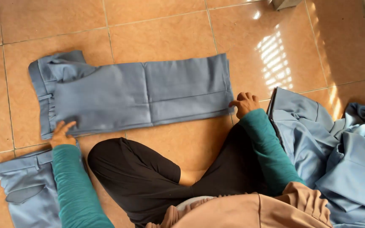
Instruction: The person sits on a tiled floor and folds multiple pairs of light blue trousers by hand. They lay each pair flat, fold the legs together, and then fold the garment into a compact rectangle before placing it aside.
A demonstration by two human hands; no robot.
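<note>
A pair of blue-grey trousers (132, 95) lies folded flat on the tiled floor in front of me, waistband to the left. My left hand (61, 134) rests with fingers spread on the near corner of the waistband. At the folded right end, my right hand (244, 103) has its fingers curled on the near corner of the trousers. Both arms wear teal sleeves. I sit cross-legged in black trousers.
A second folded blue-grey garment (28, 188) lies at my lower left. A loose heap of blue-grey clothes (339, 147) sits on my right. The floor is orange tile (170, 33) with a sunlit patch at the upper right.
</note>
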